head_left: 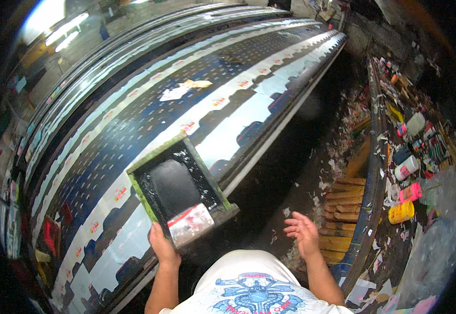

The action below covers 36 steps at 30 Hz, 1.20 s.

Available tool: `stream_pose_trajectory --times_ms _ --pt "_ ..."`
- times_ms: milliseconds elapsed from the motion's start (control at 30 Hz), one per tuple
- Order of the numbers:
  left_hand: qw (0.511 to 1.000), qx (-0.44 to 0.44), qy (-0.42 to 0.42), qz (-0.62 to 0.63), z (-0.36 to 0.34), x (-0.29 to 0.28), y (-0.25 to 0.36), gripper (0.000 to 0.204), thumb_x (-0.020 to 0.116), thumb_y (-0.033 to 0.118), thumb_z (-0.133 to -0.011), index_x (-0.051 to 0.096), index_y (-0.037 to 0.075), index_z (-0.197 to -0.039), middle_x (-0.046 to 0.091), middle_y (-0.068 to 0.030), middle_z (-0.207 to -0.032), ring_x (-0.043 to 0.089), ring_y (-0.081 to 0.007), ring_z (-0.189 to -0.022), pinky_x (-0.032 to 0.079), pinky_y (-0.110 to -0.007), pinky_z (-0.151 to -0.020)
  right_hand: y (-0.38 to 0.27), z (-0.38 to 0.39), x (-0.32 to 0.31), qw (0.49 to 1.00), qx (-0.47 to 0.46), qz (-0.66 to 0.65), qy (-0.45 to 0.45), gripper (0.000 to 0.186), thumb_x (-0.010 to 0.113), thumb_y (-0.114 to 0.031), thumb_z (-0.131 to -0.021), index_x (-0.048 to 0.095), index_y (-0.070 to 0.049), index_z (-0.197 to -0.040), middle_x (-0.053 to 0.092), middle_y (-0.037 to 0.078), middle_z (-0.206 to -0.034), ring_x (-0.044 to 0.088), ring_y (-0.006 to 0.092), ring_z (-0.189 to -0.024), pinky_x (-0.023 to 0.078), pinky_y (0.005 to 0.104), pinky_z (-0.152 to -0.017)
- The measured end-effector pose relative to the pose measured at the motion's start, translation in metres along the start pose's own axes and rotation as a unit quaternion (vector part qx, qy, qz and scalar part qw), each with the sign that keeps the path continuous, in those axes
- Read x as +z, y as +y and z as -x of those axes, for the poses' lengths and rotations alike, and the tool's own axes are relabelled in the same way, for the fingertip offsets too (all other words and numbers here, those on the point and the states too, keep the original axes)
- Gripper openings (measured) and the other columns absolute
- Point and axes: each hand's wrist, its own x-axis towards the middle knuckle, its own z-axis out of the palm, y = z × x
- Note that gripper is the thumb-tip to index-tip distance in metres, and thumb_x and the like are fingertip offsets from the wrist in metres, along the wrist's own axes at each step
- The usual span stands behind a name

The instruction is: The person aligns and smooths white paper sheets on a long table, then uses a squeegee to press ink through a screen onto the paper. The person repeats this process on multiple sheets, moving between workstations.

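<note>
My left hand (164, 247) grips the near left corner of a printing screen frame (140, 198), with the thumb on its edge. The frame has green-taped sides and a dark mesh (170, 180) spotted with white specks. At its near end lies a shiny whitish, smeared patch with a red edge (192, 225); I cannot make out its kind. The frame is tilted over the near edge of a long printing table (285, 112). My right hand (304, 235) hangs open over the dark aisle, fingers apart, holding nothing.
Rows of pale pieces with small red prints (218, 101) run along the table. A crumpled cream cloth (194, 83) lies mid-table. At right, a cluttered bench carries a yellow jar (401, 213), a pink jar (410, 192) and plastic sheeting (433, 235). Wooden slats (344, 201) stand beside the littered aisle.
</note>
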Motion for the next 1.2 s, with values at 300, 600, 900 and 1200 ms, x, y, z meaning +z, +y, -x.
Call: stream_pose_trajectory --times_ms 300,600,900,1200 --pt "0.999 0.013 0.029 -0.029 -0.070 0.097 -0.024 0.049 0.043 0.042 -0.119 0.062 0.000 -0.137 0.068 -0.0098 -0.130 0.066 -0.0220 -0.116 0.050 -0.039 -0.104 -0.050 -0.066 -0.086 0.986 -0.035 0.016 0.161 0.038 0.063 -0.017 -0.109 0.063 0.002 -0.143 0.076 0.017 -0.119 0.074 0.0195 -0.092 0.060 0.0328 -0.080" --pt "0.995 0.064 0.081 -0.007 -0.160 0.183 -0.072 0.046 0.049 0.039 -0.118 0.062 -0.001 -0.136 0.067 -0.0098 -0.131 0.063 -0.0202 -0.121 0.048 -0.039 -0.109 -0.126 -0.254 -0.052 0.982 -0.084 0.167 0.011 0.036 0.064 -0.007 -0.105 0.065 0.007 -0.138 0.077 0.017 -0.113 0.075 0.0210 -0.094 0.060 0.0341 -0.084" --pt "0.987 0.088 0.128 -0.041 -0.196 0.268 -0.081 0.039 0.049 0.037 -0.118 0.063 0.001 -0.124 0.068 -0.0055 -0.117 0.063 -0.0148 -0.107 0.051 -0.034 -0.097 -0.139 -0.410 -0.022 0.947 -0.065 0.272 -0.156 0.033 0.066 -0.001 -0.103 0.068 0.006 -0.135 0.077 0.015 -0.119 0.074 0.0185 -0.105 0.059 0.0324 -0.095" --pt "0.953 0.124 0.273 0.049 -0.186 0.296 -0.093 0.040 0.049 0.038 -0.117 0.062 0.001 -0.127 0.065 -0.0078 -0.120 0.062 -0.0179 -0.108 0.049 -0.036 -0.099 -0.148 -0.611 0.094 0.829 -0.141 0.384 -0.382 0.029 0.067 0.001 -0.101 0.071 0.007 -0.129 0.073 0.015 -0.124 0.075 0.0224 -0.111 0.059 0.0338 -0.100"
